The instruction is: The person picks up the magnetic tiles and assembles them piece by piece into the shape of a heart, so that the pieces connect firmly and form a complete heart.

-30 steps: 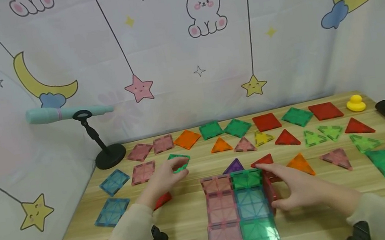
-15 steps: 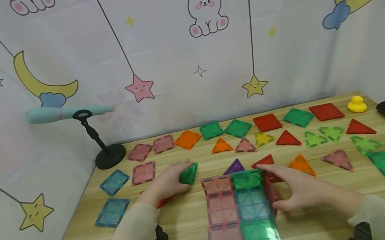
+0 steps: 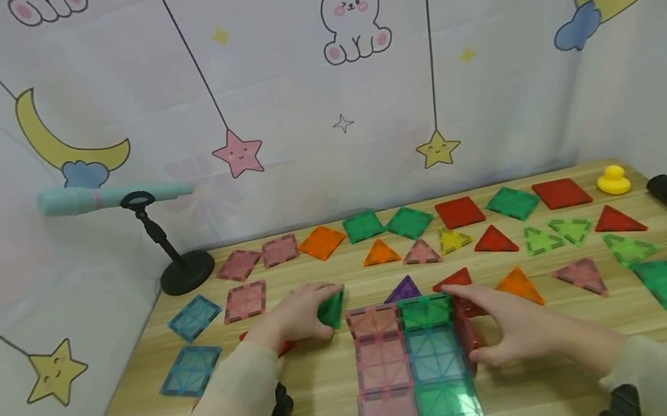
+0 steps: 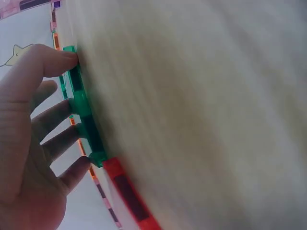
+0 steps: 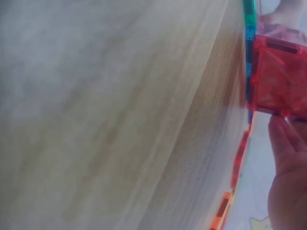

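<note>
A two-column strip of see-through magnetic tiles lies flat at the front middle, with pink tiles [image 3: 382,364] on the left and a blue tile [image 3: 436,355] above a green one [image 3: 451,405] on the right. Across its far end stand an upright pink tile [image 3: 373,321] and an upright green tile [image 3: 425,312]. My right hand [image 3: 519,324] grips an upright red magnetic tile [image 5: 280,76] at the strip's right edge, thumb on the near side and fingers at the far top. My left hand [image 3: 297,316] holds a tilted green magnetic tile [image 3: 331,310] left of the strip, thumb and fingertips on its edges [image 4: 86,115].
Loose square and triangle tiles lie in rows behind, among them an orange square [image 3: 322,242] and a purple triangle [image 3: 402,288]. A red tile [image 4: 129,194] lies beside the left hand. A telescope on a black stand [image 3: 187,271] is back left, a yellow duck [image 3: 613,180] back right.
My left hand has picked up the green tile from farther back and brought it right and nearer, turning it more upright beside the strip's far left corner. The right hand stays at the red tile.
</note>
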Tool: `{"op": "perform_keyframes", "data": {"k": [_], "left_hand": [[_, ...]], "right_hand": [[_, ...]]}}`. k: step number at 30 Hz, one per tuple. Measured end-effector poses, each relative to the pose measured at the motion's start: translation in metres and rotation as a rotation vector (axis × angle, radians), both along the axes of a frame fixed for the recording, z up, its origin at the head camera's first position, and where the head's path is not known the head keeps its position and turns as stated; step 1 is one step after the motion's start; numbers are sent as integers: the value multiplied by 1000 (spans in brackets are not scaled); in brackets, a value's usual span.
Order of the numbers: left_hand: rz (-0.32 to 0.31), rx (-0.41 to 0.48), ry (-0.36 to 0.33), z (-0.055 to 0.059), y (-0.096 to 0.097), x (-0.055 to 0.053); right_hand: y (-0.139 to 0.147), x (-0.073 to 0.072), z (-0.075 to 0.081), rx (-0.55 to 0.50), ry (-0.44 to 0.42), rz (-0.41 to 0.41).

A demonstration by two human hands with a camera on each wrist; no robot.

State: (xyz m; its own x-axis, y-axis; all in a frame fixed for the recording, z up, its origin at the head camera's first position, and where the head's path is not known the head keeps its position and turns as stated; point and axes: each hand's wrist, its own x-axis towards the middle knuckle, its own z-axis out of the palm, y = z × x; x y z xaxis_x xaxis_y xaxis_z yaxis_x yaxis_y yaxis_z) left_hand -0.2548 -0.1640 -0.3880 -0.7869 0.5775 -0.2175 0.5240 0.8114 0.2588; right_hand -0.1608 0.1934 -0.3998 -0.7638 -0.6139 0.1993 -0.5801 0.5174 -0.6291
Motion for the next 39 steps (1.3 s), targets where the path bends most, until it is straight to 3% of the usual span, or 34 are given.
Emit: {"op": "perform_keyframes", "data": {"k": [4,9,18,22,25,32,37,39], "left_hand": [[25,27,24,2,1,2],[69,219,34,7,-5,15],[-8,533,-91,6,-17,69],[-26,626,-186,3,-10,82],[-14,643,-217,1,-6,85],[22,576,-200,0,-3,83],[26,553,-171,5,-11,75],[37,514,-122,7,-22,70]], "right_hand": [[-1,0,-1,-6,-22,6],[0,1,0,0,-34,-7],[-1,-1,1,1,-19,8],[-1,-1,0,-6,-29,-1],[-2,0,0,-27,-76,-15],[-5,-1,1,7,-131,-19],[-10,-8,1,1,-113,-19],[-12,-10,1,13,-88,-12]]}}
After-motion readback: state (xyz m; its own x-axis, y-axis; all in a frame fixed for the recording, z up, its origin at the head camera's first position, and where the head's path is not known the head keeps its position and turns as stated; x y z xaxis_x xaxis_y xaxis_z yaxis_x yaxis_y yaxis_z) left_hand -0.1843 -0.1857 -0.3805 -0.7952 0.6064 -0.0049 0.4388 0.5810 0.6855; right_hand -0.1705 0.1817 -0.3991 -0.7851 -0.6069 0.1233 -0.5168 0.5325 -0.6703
